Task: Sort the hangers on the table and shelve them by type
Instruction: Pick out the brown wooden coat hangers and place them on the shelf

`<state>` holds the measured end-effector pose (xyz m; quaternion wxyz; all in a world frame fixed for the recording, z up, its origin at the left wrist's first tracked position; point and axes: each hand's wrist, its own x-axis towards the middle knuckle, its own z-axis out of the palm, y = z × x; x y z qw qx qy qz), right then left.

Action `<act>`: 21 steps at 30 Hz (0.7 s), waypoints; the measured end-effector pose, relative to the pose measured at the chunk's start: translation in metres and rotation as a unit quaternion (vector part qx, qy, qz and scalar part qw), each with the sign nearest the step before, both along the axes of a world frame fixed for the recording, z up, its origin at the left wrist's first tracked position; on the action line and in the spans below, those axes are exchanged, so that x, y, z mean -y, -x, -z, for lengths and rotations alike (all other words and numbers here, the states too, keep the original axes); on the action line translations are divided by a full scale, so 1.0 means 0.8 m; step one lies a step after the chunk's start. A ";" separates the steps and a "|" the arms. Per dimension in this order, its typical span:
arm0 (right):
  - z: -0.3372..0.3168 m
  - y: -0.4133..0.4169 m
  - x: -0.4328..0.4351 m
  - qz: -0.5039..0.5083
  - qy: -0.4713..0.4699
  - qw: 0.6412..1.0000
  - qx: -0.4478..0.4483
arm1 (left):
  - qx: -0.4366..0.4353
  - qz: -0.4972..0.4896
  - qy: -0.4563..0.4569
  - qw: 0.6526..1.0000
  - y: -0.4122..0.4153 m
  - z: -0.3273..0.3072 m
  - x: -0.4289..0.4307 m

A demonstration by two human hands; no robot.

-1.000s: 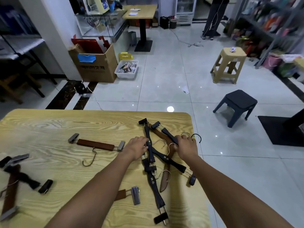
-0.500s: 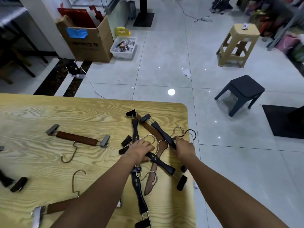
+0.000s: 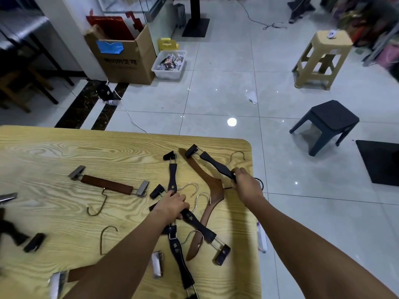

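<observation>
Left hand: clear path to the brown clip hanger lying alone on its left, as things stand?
Probably yes. The brown clip hanger lies flat on bare table, apart from the pile, nothing on it. But the left hand is gripping a black hanger and would need to let go first.

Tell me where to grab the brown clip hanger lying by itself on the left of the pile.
Take the brown clip hanger by the middle of its wooden bar, coming straight down from above. It lies flat on the table, apart from the pile, with metal clips at both ends and its hook pointing toward you, so the bar's middle is free and likely balanced.
</observation>
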<state>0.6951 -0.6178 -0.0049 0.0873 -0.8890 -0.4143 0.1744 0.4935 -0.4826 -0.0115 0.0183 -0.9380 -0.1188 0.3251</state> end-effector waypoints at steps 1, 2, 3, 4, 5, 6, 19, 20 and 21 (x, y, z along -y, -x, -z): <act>-0.001 -0.003 -0.003 -0.001 -0.004 1.000 0.002 | -0.008 -0.004 0.000 1.000 0.006 -0.001 -0.004; -0.002 -0.006 -0.007 -0.001 -0.009 1.000 0.004 | -0.015 -0.007 0.001 1.000 0.012 -0.002 -0.008; -0.002 -0.007 -0.010 -0.001 -0.012 1.000 0.008 | -0.020 -0.010 0.002 1.000 0.019 -0.002 -0.013; -0.002 -0.008 -0.015 -0.002 -0.015 1.000 0.012 | -0.023 -0.013 0.003 1.000 0.027 -0.001 -0.018; -0.002 -0.008 -0.019 -0.001 -0.016 1.000 0.014 | -0.026 -0.016 0.005 1.000 0.036 0.000 -0.022; -0.002 -0.008 -0.023 0.000 -0.015 1.000 0.015 | -0.027 -0.021 0.006 0.999 0.044 0.000 -0.027; 0.003 -0.016 -0.069 -0.009 0.076 0.989 0.125 | -0.024 -0.034 -0.022 0.999 0.153 -0.013 -0.078; 0.005 -0.015 -0.070 -0.009 0.085 0.989 0.121 | -0.024 -0.034 -0.023 0.999 0.159 -0.011 -0.079; 0.007 -0.015 -0.070 -0.013 0.092 0.989 0.115 | -0.022 -0.036 -0.024 0.999 0.163 -0.009 -0.080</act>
